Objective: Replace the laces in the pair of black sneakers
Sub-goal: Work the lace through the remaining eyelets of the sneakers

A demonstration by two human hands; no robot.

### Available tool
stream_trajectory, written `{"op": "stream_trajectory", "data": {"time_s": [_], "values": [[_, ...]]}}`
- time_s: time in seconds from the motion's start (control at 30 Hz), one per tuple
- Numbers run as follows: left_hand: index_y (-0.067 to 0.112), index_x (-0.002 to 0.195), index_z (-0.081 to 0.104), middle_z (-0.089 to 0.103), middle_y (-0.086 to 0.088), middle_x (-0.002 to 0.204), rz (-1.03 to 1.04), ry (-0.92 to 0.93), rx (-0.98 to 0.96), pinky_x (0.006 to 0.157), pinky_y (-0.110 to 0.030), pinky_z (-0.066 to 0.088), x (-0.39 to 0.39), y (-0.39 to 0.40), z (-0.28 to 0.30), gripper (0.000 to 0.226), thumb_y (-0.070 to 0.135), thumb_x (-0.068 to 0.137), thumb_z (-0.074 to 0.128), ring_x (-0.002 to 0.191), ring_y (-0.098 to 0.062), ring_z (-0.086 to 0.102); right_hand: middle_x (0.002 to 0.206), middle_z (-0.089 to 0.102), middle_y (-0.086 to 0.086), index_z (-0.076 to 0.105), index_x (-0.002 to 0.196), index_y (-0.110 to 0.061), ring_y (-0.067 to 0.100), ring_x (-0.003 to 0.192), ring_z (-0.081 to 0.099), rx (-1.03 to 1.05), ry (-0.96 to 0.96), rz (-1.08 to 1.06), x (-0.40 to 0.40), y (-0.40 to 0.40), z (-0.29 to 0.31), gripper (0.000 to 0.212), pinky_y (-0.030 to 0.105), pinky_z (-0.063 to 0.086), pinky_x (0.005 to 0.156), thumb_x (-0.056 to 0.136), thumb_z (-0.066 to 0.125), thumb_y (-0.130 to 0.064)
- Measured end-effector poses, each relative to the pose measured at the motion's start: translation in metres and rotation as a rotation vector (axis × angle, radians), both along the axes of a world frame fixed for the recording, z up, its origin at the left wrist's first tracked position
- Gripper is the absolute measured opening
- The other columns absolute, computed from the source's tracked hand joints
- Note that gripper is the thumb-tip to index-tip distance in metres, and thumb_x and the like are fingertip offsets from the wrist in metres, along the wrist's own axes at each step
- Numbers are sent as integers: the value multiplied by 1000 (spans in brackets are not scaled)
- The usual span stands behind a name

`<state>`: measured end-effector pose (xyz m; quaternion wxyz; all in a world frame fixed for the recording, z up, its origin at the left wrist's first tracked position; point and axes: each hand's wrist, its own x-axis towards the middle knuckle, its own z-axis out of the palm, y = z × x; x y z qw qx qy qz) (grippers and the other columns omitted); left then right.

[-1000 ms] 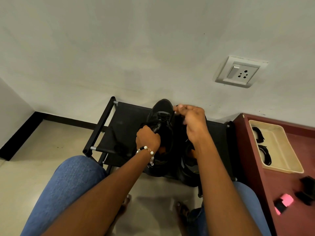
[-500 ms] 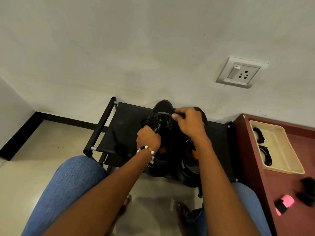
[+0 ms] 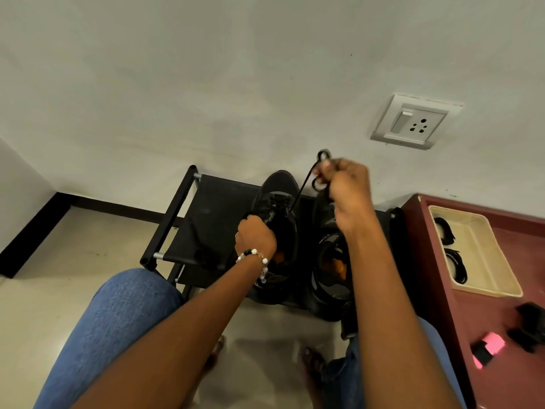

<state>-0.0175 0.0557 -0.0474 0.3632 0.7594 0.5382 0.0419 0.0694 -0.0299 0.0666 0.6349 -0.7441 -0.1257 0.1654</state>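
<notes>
On the rack [image 3: 206,208], two black sneakers [image 3: 280,202]; right hand [image 3: 349,187] fingers pinch one lace [image 3: 300,190], left hand [image 3: 256,236] grips a sneaker

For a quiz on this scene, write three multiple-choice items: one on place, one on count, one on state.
1. Where do the sneakers sit?
A. on the black rack
B. on the red table
C. on the floor

2. How many coiled laces lie in the tray?
A. none
B. two
C. five

3. What is the right hand doing?
A. resting open
B. pulling a lace up
C. holding the tray

Key: A, both sneakers stand on the rack. B, two dark coils lie in the tray. B, the right hand grips a lace stretched taut from the shoe.
</notes>
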Motion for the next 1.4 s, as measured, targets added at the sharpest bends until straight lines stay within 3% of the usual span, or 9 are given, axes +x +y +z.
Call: {"op": "stream_trajectory", "data": {"time_s": [0.23,0.33,0.43,0.5,0.73,0.87,1.03,1.27,1.4], "values": [[1,118,57,58,-17,119,-24,8,30,90,-46,51,0,-2,0,27,16,96,54,109,-36,58,75,65,-2,65,81,-14,5,63,53,208,-137,-151,1,-6,28,20,13,42,58,98,54,-13],[2,117,57,58,-17,118,-24,-4,18,90,-46,52,0,-1,0,26,18,96,55,106,-36,59,80,66,3,67,84,-7,14,74,60,-238,-316,-87,13,-7,15,20,27,47,71,94,61,-22],[2,116,58,59,-17,115,-25,-22,11,90,-47,52,-1,0,-2,26,19,96,56,104,-36,60,123,52,16,58,106,-2,36,116,48,-949,-430,30,17,-11,0,26,39,42,93,93,62,-24],[1,115,58,60,-17,113,-24,-30,11,89,-47,52,-1,0,-3,26,19,95,56,103,-36,60,130,42,19,55,108,-5,39,122,38,-1083,-495,53,9,-9,-5,20,41,39,95,93,61,-18],[4,108,59,60,-15,110,3,-21,-3,86,-46,53,0,-1,1,23,23,95,58,100,-34,61,108,68,17,68,111,-7,34,104,62,-904,-426,383,-4,13,-55,22,45,51,95,93,61,-17],[5,106,60,60,-14,109,23,-6,-12,86,-43,53,1,0,2,23,25,94,59,100,-32,61,83,70,20,70,83,5,32,80,66,-725,-309,223,-4,13,-68,22,39,56,79,90,66,-15],[6,102,60,59,-13,107,33,-6,-21,87,-45,53,2,-2,4,21,25,93,61,99,-32,60,84,71,18,71,83,8,25,74,66,-505,9,1,-5,10,-69,18,40,58,78,85,71,-10],[12,80,48,60,-12,101,-6,-1,20,84,-44,54,-6,0,11,21,24,90,63,93,-31,61,76,44,8,38,69,-9,29,85,49,-709,-139,187,-2,15,-44,24,35,38,69,89,50,-7],[13,86,64,64,-6,91,-137,-78,189,76,-44,56,-11,-1,19,23,36,84,67,85,-27,63,90,65,14,66,98,2,23,83,62,-614,-192,278,-2,14,-38,20,30,53,76,93,47,4]]}}
